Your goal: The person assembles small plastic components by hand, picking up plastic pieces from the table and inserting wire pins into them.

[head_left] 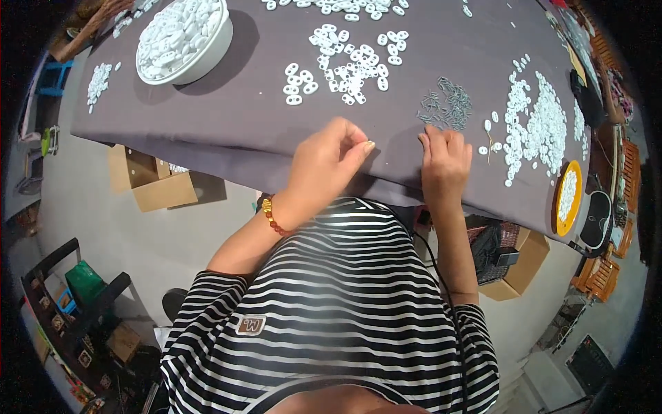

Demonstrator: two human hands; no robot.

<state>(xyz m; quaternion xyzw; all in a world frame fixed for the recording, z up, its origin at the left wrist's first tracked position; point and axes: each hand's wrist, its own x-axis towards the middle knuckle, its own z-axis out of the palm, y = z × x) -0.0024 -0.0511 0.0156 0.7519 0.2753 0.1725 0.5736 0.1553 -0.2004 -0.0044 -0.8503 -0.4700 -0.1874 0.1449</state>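
Note:
My left hand, a beaded bracelet at its wrist, is held over the table's near edge. Its thumb and forefinger are pinched together; a tiny pale spot shows at the tips, too small to name. My right hand rests at the near side of a loose heap of small grey-green screws. Its fingers are curled, thumb close to the forefinger, and whatever is between them is hidden. Beyond my left hand lies a scatter of white oval pieces with two holes, mixed with smaller white pieces.
A white bowl heaped with white oval pieces stands at the far left of the grey-covered table. Many small white parts spread at the right, near an orange dish. Cardboard boxes sit on the floor below.

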